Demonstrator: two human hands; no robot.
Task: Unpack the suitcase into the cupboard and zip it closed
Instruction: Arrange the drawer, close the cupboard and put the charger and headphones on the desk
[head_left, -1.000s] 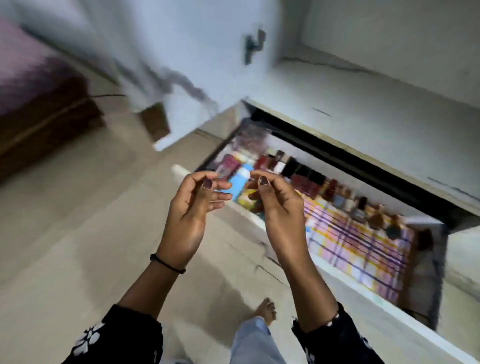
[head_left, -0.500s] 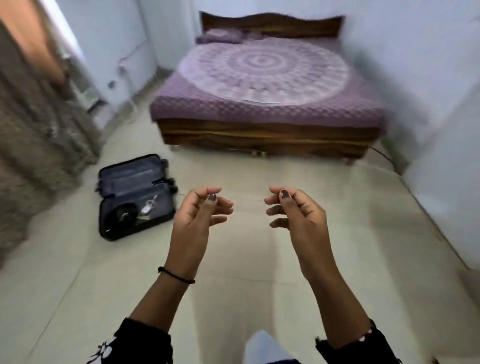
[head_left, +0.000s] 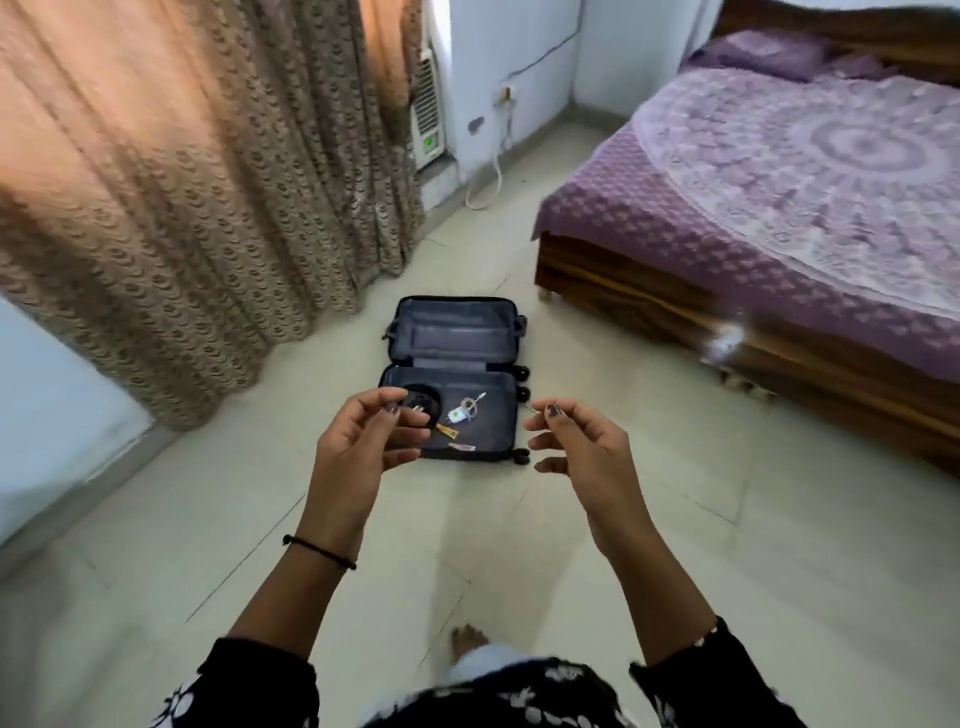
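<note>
Head view: A small dark suitcase was seen lying open flat on the tiled floor, between a patterned curtain on the left and a wooden bed on the right. Its lid was turned towards the far wall, and its wheels were shown along the right side. In the near half a white charger with a coiled cable was pictured beside a round black item, with a small yellow tube and a pink strip just in front of them.

Both hands were held up above the floor, well apart from each other. The left hand, with a black thread band at the wrist, was raised in front of the near left corner of the case, its fingers loosely curled and nothing gripped. The right hand was held just to the right of the case, fingers likewise loosely bent, thumb close to the forefinger, with nothing seen between them.

The bed was covered with a purple spread. A white appliance was set against the far wall, with a cord trailing on the floor. A bare foot was visible at the bottom.
</note>
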